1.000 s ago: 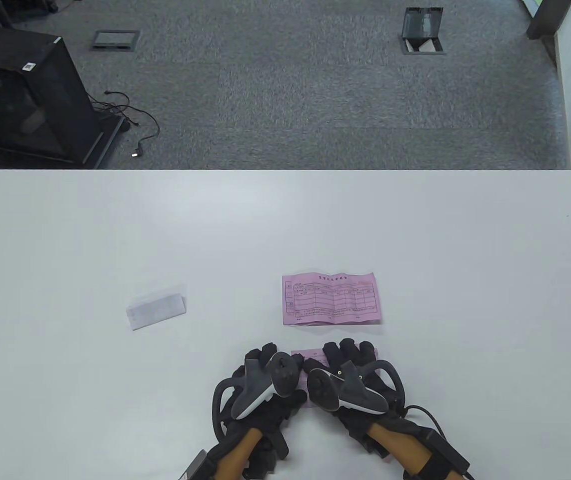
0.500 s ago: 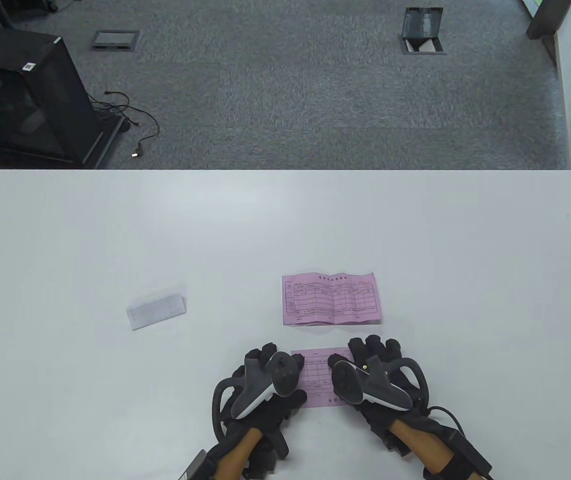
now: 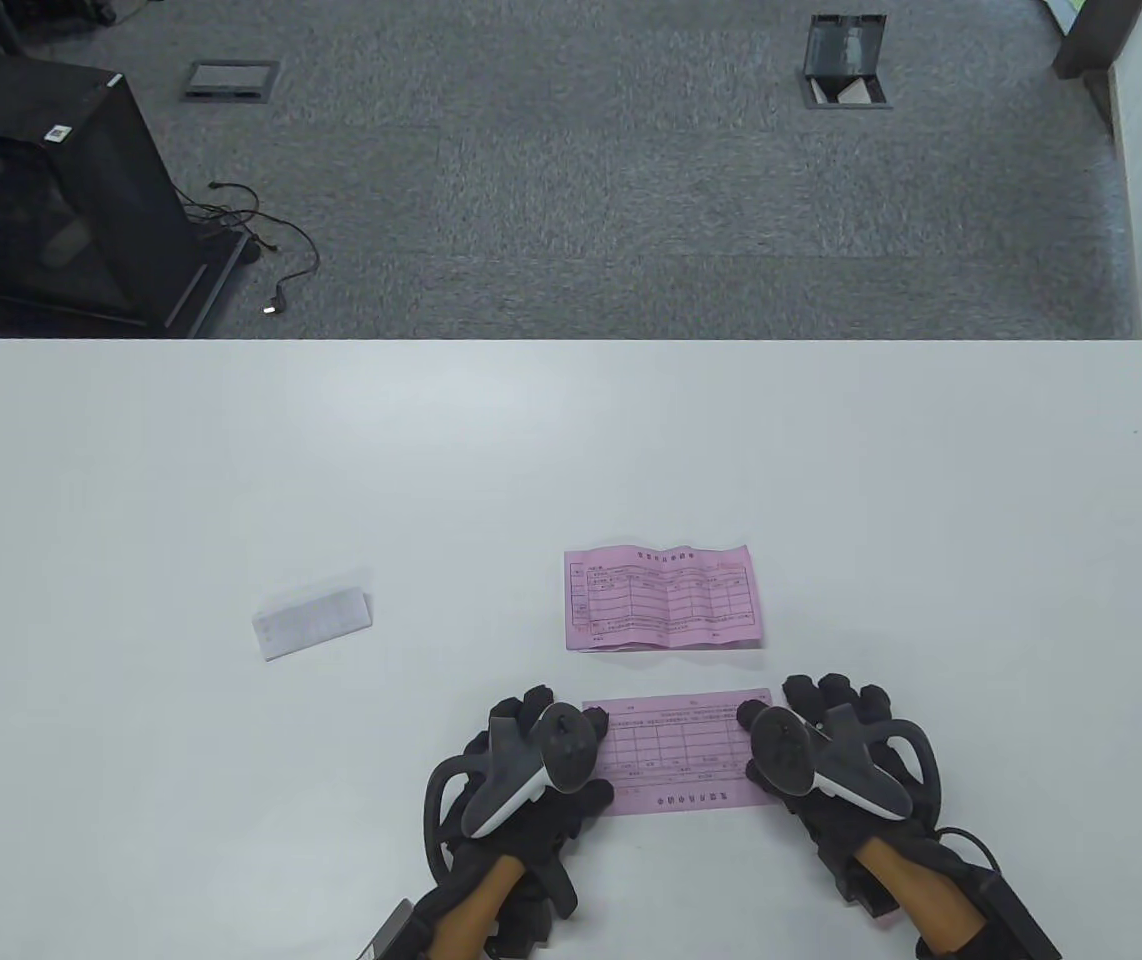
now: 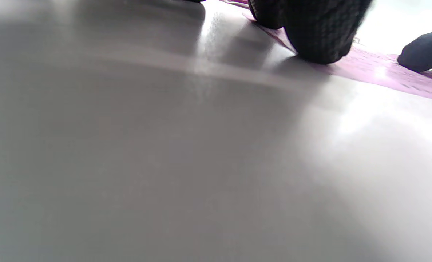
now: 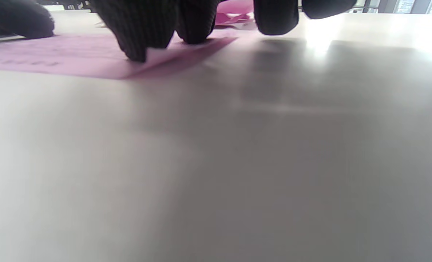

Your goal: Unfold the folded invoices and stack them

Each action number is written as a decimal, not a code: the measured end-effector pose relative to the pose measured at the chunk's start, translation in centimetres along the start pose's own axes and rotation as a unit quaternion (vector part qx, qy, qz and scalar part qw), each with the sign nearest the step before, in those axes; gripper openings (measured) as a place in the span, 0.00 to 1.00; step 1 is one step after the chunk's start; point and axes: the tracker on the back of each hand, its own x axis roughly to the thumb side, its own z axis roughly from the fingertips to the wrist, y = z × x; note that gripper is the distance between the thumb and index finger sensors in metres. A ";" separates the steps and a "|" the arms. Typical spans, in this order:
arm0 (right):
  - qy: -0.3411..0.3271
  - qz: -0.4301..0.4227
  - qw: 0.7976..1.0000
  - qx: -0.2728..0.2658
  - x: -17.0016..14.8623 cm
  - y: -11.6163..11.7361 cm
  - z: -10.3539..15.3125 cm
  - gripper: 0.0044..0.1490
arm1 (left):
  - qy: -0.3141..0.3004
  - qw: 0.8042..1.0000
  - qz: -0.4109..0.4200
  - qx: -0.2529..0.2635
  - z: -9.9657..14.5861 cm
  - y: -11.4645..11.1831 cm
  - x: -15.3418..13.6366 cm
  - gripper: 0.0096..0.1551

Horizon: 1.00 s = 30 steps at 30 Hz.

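A pink invoice [image 3: 676,750] lies spread flat on the white table [image 3: 571,450] near its front edge, between my two hands. My left hand [image 3: 536,735] presses the sheet's left end; its fingertips [image 4: 317,40] rest on the pink paper [image 4: 383,71]. At the sheet's right end lies my right hand [image 3: 826,725], whose fingertips [image 5: 139,32] press the pink sheet [image 5: 74,54] down. A second unfolded pink invoice [image 3: 664,598], still creased, lies just beyond. A folded white invoice [image 3: 312,621] sits to the left.
The table's far edge [image 3: 571,341] borders grey carpet. On the floor stand a black cabinet [image 3: 51,200] with cables at the left and a floor box [image 3: 845,60] further back.
My right hand slid to the right across the pink sheet, opening it from a small folded piece to its full width. The left hand stayed put on the left end.
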 end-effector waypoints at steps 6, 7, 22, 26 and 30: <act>0.011 -0.017 1.000 0.005 -1.1 0.2 0.2 0.38 | 0.000 1.000 0.000 0.000 0.0 0.0 0.0 0.42; 0.011 -0.017 1.000 0.004 -1.1 0.1 0.2 0.39 | 0.002 1.000 0.002 0.001 0.0 0.0 0.0 0.42; 0.011 -0.052 0.998 0.014 -1.5 0.3 0.3 0.39 | 0.002 1.000 -0.001 0.006 0.1 0.0 -0.1 0.42; 0.022 -0.123 0.992 0.011 -2.3 0.2 0.3 0.38 | 0.002 1.000 -0.002 0.006 0.1 0.0 0.0 0.42; 0.038 -0.149 0.988 -0.009 -2.4 0.1 0.1 0.40 | 0.002 1.000 -0.002 0.006 0.1 0.0 0.0 0.43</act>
